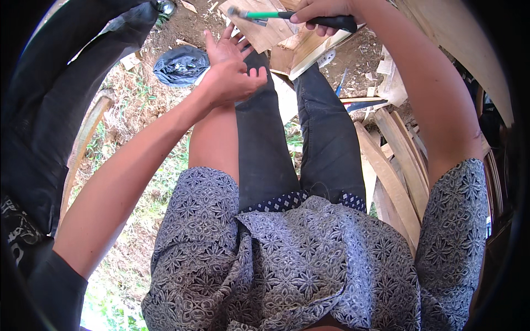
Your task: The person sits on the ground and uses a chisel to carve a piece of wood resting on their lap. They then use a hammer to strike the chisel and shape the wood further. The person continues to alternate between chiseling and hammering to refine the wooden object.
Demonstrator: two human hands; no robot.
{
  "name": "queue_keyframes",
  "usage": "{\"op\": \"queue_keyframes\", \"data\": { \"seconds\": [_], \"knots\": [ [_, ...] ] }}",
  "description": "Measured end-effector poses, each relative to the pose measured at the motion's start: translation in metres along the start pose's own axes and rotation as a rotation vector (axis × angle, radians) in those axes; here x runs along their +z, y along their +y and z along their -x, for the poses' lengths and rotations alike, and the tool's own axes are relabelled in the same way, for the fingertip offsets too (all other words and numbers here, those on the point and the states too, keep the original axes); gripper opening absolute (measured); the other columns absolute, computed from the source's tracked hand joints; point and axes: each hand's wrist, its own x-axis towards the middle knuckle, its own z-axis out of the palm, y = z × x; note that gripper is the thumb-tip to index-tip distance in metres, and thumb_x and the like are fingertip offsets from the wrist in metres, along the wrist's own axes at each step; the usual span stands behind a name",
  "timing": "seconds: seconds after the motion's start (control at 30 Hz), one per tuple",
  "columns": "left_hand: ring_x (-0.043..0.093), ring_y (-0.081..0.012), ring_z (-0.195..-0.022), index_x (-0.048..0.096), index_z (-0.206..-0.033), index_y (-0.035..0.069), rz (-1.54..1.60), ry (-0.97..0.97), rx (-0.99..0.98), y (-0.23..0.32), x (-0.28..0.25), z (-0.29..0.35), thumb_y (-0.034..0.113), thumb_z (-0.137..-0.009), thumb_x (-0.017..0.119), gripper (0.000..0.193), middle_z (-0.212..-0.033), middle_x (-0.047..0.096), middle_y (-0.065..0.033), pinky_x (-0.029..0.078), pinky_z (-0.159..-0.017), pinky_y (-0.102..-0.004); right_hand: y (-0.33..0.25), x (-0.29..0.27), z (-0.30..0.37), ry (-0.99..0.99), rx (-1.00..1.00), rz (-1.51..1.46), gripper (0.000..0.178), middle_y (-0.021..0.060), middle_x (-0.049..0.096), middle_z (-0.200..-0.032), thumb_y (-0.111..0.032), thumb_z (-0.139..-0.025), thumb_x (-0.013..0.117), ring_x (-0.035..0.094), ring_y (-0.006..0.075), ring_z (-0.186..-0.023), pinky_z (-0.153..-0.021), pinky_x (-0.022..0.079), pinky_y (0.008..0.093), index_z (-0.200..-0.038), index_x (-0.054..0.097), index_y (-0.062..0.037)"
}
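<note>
My right hand is wrapped round the black grip of a hammer with a green shaft. Its metal head points left, above a flat piece of pale wood. My left hand has its fingers spread beside the left edge of that wood and holds nothing I can see; whether the fingertips touch the wood, I cannot tell. A co-worker's bare arm reaches in from the lower left, and that person's hand overlaps my left wrist, hiding part of it. Under the flat piece, a wooden block lies beyond my legs.
A black plastic bag lies on the ground left of my hands. Curved wooden slats are piled by my right leg, near a blue-handled tool. The co-worker's dark-clothed legs fill the left side. Wood chips litter the soil.
</note>
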Motion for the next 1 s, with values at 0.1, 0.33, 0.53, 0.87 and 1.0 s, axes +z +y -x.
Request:
{"op": "queue_keyframes", "data": {
  "seconds": [0.1,0.33,0.53,0.87,1.0],
  "knots": [
    [0.057,-0.0215,-0.099,0.055,-0.121,0.006,0.101,-0.056,0.022,0.006,0.002,0.009,0.017,-0.092,0.054,0.031,-0.107,0.056,-0.011,0.054,-0.078,-0.0331,-0.007,0.01,0.013,0.161,0.039,0.185,0.034,0.0098,0.069,-0.086,-0.029,-0.102,0.056,0.071,0.019,-0.07,-0.056,0.058,0.0352,-0.107,0.066,0.0039],
    [0.067,-0.0284,-0.071,0.066,-0.095,0.011,-1.196,-0.01,0.622,0.002,0.037,0.026,0.023,-0.087,0.06,0.015,-0.071,0.065,-0.0094,0.056,-0.069,-0.0373,-0.067,0.056,0.044,0.187,-0.016,0.486,0.038,0.0205,0.071,-0.083,-0.018,-0.088,0.051,0.071,0.0269,-0.07,-0.057,0.055,0.0392,-0.104,0.064,0.0137],
    [0.068,-0.0321,-0.062,0.066,-0.081,0.008,-1.361,0.261,1.231,0.007,0.067,0.032,0.02,-0.09,0.057,0.017,-0.065,0.067,-0.0117,0.056,-0.062,-0.0396,-0.093,0.086,0.044,0.668,-0.572,0.268,0.028,0.0244,0.071,-0.084,-0.016,-0.085,0.054,0.072,0.0329,-0.08,-0.07,0.056,0.0414,-0.094,0.07,0.0049],
    [0.063,-0.0242,-0.105,0.064,-0.114,0.006,-1.745,0.247,1.019,-0.047,0.052,0.011,0.018,-0.09,0.061,0.026,-0.103,0.069,-0.0088,0.053,-0.076,-0.0425,-0.116,0.112,0.05,0.87,-0.73,0.53,0.017,0.025,0.071,-0.086,-0.014,-0.082,0.058,0.07,0.0415,-0.085,-0.077,0.056,0.0483,-0.084,0.072,-0.0038],
    [0.063,-0.025,-0.104,0.063,-0.115,0.006,-1.487,-0.033,0.952,-0.024,0.048,0.021,0.019,-0.09,0.062,0.029,-0.104,0.069,-0.0095,0.053,-0.077,-0.0425,-0.117,0.103,0.044,0.836,-0.75,0.579,0.02,0.0248,0.071,-0.087,-0.015,-0.082,0.057,0.07,0.0415,-0.084,-0.077,0.056,0.049,-0.087,0.073,-0.004]
  ]
}}
